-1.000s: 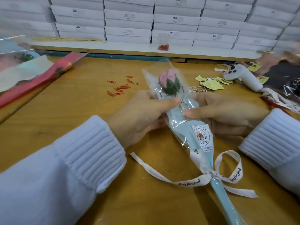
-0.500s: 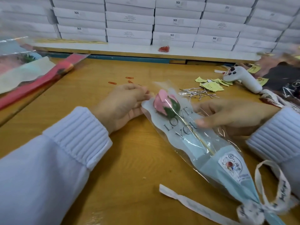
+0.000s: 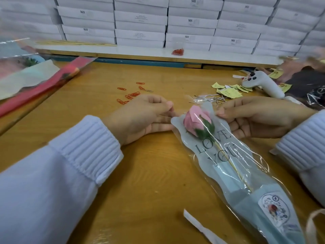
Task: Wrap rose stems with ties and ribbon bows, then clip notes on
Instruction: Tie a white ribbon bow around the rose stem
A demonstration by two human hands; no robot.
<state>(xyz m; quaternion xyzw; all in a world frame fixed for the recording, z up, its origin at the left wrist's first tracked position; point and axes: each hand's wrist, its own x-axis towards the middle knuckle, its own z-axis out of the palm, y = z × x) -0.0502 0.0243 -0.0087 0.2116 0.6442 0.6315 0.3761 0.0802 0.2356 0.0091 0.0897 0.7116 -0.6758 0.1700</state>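
Lying slantwise on the wooden table (image 3: pixel 151 182), bud end farthest from the person: pink rose (image 3: pixel 195 123) on a thin pale stem, sealed in a clear and grey sleeve (image 3: pixel 226 166). Large print on the sleeve reading "LOVE YOU". Round sticker (image 3: pixel 274 208) sitting near the narrow end, its wording too small for reading. White ribbon (image 3: pixel 202 228) lying near that end, one tail flat on the table, a loop showing at the right edge; no lettering legible.

Right hand (image 3: pixel 260 117): pinching the sleeve's upper right edge, thumb on top, fingers underneath.

Left hand (image 3: pixel 144 117): curling, thumb meeting forefinger, contents of that pinch impossible to tell; lower fingers touching the sleeve's upper left edge.

Lying just beyond the left hand: orange paper clips (image 3: pixel 130 96), scattered.

Lying just beyond the sleeve's top: silver twist ties (image 3: pixel 209 99), heaped.

Farther right: yellow notes (image 3: pixel 230 91) bearing faint, unreadable handwriting; white controller (image 3: pixel 262 83) resting beside them.

Occupying the table's left edge: other wrapped flowers (image 3: pixel 35 81), blurred.

Standing along the back: stacked white boxes (image 3: pixel 191 30), several marked "SGS", smaller label text unreadable.

Sitting on the ledge before the boxes: small red heap (image 3: pixel 178 51).
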